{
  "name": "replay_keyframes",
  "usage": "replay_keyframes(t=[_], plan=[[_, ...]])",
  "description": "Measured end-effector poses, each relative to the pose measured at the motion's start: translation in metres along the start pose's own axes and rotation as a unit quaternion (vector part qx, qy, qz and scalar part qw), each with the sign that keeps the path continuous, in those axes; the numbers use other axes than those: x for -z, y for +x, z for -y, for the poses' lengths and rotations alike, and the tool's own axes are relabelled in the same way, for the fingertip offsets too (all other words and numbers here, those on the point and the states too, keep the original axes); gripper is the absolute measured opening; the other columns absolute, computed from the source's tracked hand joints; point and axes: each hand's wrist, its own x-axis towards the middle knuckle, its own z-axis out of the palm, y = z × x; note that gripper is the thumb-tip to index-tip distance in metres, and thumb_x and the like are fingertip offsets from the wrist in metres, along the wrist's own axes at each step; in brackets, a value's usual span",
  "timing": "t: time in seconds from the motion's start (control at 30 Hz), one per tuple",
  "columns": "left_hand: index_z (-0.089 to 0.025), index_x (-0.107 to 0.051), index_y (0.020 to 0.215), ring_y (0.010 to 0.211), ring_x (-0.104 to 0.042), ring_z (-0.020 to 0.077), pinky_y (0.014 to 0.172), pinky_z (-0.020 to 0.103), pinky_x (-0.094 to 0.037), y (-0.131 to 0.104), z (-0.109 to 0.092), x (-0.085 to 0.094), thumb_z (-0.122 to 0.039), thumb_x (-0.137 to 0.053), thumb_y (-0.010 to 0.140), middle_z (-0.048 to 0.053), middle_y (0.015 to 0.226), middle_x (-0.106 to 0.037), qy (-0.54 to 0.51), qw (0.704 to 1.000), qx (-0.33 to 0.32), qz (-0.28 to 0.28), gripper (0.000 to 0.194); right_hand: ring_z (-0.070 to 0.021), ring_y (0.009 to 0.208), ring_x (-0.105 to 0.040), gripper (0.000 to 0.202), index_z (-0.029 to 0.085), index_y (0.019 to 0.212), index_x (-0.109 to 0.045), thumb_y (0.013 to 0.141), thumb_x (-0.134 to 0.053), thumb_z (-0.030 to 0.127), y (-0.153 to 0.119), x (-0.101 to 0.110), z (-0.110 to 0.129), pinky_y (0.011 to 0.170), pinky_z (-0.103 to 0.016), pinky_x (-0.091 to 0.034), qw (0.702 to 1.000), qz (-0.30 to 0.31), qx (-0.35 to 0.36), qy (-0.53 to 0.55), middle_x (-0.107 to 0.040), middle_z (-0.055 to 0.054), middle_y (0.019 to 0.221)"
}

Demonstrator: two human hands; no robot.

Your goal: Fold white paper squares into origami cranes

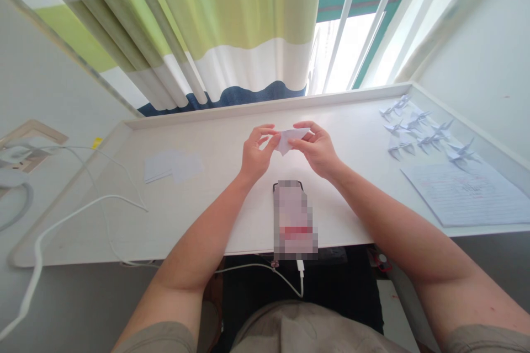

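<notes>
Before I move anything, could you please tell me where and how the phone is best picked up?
I'd grip the phone by its two long sides, towards the far end, coming from above. It looks long and narrow, and a white cable plug sits at its near end, by the front edge of the desk. Pixelation hides most of it.

Inspecting remotely, I note one white folded paper (287,137), sharply pointed at its lower and rightmost corners, its upper edge nearly level, held at opposite sides by the left hand (256,153) and the right hand (318,150).
</notes>
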Motion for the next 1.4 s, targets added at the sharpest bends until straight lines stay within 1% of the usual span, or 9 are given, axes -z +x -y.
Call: replay_keyframes(t=[0.13, 0.3, 0.4, 0.57, 0.73, 0.93, 1.1, 1.3, 1.4], plan=[[-0.026, -0.081, 0.102, 0.127, -0.067, 0.0264, 0.103, 0.043, -0.057, -0.002, -0.001, -0.001, -0.059, -0.076, 0.093, 0.010, 0.130, -0.072, 0.015, 1.000, 0.002, 0.004, 0.034, -0.0208, 0.084, -0.073, 0.059, 0.027, 0.104, -0.064, 0.064, -0.101, 0.050, -0.001, -0.001, 0.002, 0.089, -0.046, -0.061, 1.000, -0.014, 0.005, -0.007, -0.075, 0.000, 0.089], [-0.026, -0.084, 0.099, 0.105, -0.072, 0.0218, 0.085, 0.033, -0.060, -0.004, -0.009, -0.001, -0.049, -0.080, 0.091, 0.006, 0.108, -0.078, 0.055, 0.998, 0.010, -0.007, 0.024, -0.0198, 0.078, -0.072, 0.055, 0.026, 0.103, -0.065, 0.068, -0.099, 0.051, -0.004, -0.004, 0.005, 0.086, -0.045, -0.061, 1.000, -0.016, 0.006, -0.024, -0.074, 0.000, 0.085], [-0.025, -0.084, 0.095, 0.096, -0.073, 0.0200, 0.079, 0.031, -0.059, -0.005, -0.013, -0.001, -0.044, -0.077, 0.094, 0.005, 0.099, -0.079, 0.067, 0.998, 0.012, -0.013, 0.020, -0.0206, 0.081, -0.073, 0.053, 0.025, 0.105, -0.066, 0.070, -0.098, 0.050, -0.006, -0.007, 0.007, 0.087, -0.044, -0.060, 0.999, -0.005, 0.022, -0.037, -0.074, -0.001, 0.089], [-0.025, -0.083, 0.091, 0.091, -0.071, 0.0193, 0.076, 0.030, -0.058, -0.006, -0.017, -0.001, -0.042, -0.070, 0.099, 0.004, 0.094, -0.079, 0.087, 0.996, 0.003, -0.014, 0.022, -0.0203, 0.081, -0.073, 0.052, 0.025, 0.107, -0.066, 0.072, -0.095, 0.052, -0.008, -0.009, 0.008, 0.083, -0.042, -0.061, 0.997, -0.004, 0.042, -0.066, -0.073, -0.001, 0.091], [-0.024, -0.081, 0.090, 0.088, -0.070, 0.0195, 0.075, 0.031, -0.057, -0.006, -0.017, -0.002, -0.048, -0.072, 0.098, 0.005, 0.094, -0.079, 0.092, 0.996, -0.005, -0.013, 0.026, -0.0210, 0.085, -0.070, 0.045, 0.025, 0.098, -0.071, 0.072, -0.095, 0.052, -0.009, -0.011, 0.009, 0.084, -0.043, -0.062, 0.993, -0.005, 0.070, -0.090, -0.071, -0.002, 0.088], [-0.026, -0.079, 0.093, 0.092, -0.070, 0.0204, 0.081, 0.034, -0.057, -0.005, -0.017, -0.003, -0.054, -0.071, 0.099, 0.004, 0.096, -0.079, 0.079, 0.996, -0.016, -0.022, 0.029, -0.0214, 0.092, -0.070, 0.041, 0.025, 0.090, -0.075, 0.086, -0.080, 0.066, -0.006, -0.010, 0.010, 0.091, -0.045, -0.063, 0.999, 0.003, 0.017, -0.030, -0.071, -0.004, 0.091], [-0.026, -0.079, 0.095, 0.097, -0.072, 0.0204, 0.085, 0.034, -0.058, -0.007, -0.018, -0.005, -0.054, -0.071, 0.098, 0.005, 0.099, -0.079, 0.051, 0.999, -0.017, -0.001, 0.030, -0.0191, 0.086, -0.069, 0.047, 0.027, 0.098, -0.072, 0.071, -0.095, 0.058, -0.004, -0.009, 0.008, 0.089, -0.045, -0.063, 1.000, -0.003, 0.005, -0.013, -0.072, -0.001, 0.091], [-0.024, -0.078, 0.097, 0.091, -0.075, 0.0188, 0.085, 0.034, -0.060, -0.007, -0.012, -0.007, -0.049, -0.079, 0.094, 0.004, 0.097, -0.081, 0.016, 0.999, 0.008, -0.036, 0.025, -0.0190, 0.081, -0.069, 0.045, 0.025, 0.089, -0.067, 0.072, -0.095, 0.057, -0.007, -0.009, 0.007, 0.089, -0.046, -0.061, 1.000, 0.004, -0.004, -0.019, -0.072, 0.000, 0.086], [-0.022, -0.076, 0.093, 0.086, -0.074, 0.0168, 0.083, 0.032, -0.061, -0.006, -0.012, -0.006, -0.048, -0.082, 0.091, 0.003, 0.092, -0.079, 0.007, 0.999, 0.013, -0.043, 0.027, -0.0205, 0.082, -0.071, 0.048, 0.025, 0.090, -0.066, 0.070, -0.097, 0.057, -0.008, -0.010, 0.007, 0.089, -0.047, -0.061, 0.999, 0.010, -0.004, -0.031, -0.074, -0.001, 0.087]])
